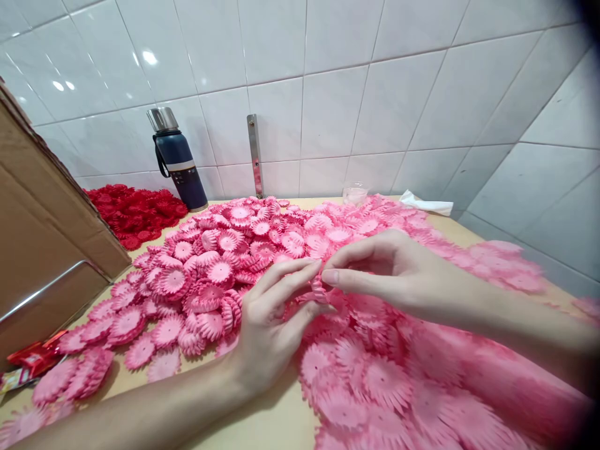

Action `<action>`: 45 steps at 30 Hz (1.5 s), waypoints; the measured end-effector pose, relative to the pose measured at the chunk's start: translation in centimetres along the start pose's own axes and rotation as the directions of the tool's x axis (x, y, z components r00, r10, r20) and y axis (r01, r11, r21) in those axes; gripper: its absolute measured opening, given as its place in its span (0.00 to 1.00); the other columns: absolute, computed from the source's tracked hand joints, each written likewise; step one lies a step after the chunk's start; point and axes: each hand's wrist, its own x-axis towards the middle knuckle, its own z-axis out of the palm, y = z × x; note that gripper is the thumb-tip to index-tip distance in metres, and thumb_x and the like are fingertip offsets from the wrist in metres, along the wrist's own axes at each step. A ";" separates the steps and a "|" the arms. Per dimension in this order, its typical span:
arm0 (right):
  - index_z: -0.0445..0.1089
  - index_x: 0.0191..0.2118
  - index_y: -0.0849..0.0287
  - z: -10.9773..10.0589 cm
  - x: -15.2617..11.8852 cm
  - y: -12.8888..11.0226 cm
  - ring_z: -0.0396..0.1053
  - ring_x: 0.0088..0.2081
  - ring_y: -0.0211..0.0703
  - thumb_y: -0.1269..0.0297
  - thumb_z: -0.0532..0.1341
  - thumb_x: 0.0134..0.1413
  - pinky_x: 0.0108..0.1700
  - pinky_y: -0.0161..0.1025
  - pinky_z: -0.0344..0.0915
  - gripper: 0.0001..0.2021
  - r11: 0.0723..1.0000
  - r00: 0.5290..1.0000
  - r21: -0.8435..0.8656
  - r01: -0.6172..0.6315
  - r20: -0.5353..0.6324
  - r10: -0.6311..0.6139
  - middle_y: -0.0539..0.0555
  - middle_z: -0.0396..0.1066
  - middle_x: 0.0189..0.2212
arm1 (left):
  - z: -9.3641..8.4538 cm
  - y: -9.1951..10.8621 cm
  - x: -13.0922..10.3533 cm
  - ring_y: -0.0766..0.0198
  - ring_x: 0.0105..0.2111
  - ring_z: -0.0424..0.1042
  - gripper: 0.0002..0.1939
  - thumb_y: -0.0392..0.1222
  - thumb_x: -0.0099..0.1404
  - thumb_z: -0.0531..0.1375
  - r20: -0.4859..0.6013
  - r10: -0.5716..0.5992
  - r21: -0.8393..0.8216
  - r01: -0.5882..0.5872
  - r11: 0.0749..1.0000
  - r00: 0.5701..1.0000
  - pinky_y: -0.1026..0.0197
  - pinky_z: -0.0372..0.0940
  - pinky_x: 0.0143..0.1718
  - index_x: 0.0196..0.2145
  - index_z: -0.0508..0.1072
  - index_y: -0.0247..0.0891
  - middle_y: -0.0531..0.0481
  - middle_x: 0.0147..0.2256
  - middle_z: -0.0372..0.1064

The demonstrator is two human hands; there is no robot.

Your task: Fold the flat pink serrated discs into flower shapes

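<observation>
Between my two hands is a small pink petal piece (318, 289) with a fringed edge, partly covered by fingers. My left hand (269, 319) pinches it from the left, thumb below and fingers above. From the right, my right hand (391, 265) grips its edge between thumb and index finger. Under and behind both hands spreads a heap of round pink petal pieces (219, 272) with notched rims and darker edges. Paler, flatter pink petal pieces (387, 381) lie at the front right, many with a small centre hole.
A dark blue flask (185, 169) stands by the tiled wall, beside a pile of red petal pieces (134, 209). A cardboard box (51, 206) rises at left, with red wrappers (35, 359) near it. A clear cup (355, 192) and white tissue (426, 204) sit at the back.
</observation>
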 end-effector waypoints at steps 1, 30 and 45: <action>0.75 0.30 0.57 0.0 0.0 0.1 0.70 0.32 0.42 0.61 0.60 0.54 0.34 0.38 0.65 0.09 1.000 1.000 0.004 0.002 0.001 -0.002 0.52 0.75 0.29 | 0.0 0.0 0.0 0.59 0.49 0.70 0.23 0.29 0.61 0.61 0.004 0.007 -0.001 -0.007 1.000 1.000 0.54 0.70 0.51 0.51 0.72 0.49 0.49 0.48 0.67; 0.74 0.28 0.57 0.0 -0.1 0.3 0.66 0.27 0.36 0.68 0.59 0.53 0.28 0.34 0.61 0.07 0.992 0.999 -0.125 0.016 -0.050 -0.022 0.48 0.72 0.24 | 0.4 0.5 0.2 0.66 0.47 0.72 0.18 0.29 0.60 0.63 -0.035 -0.025 -0.098 0.021 0.995 0.999 0.66 0.71 0.47 0.47 0.73 0.41 0.50 0.46 0.73; 0.77 0.31 0.57 -0.2 0.1 0.2 0.71 0.31 0.41 0.60 0.61 0.53 0.32 0.36 0.65 0.09 1.000 1.000 0.021 -0.023 0.010 0.023 0.52 0.76 0.29 | 0.4 0.5 0.1 0.64 0.47 0.73 0.18 0.28 0.58 0.64 -0.024 -0.010 -0.092 0.008 0.996 1.000 0.65 0.71 0.48 0.47 0.74 0.39 0.47 0.46 0.73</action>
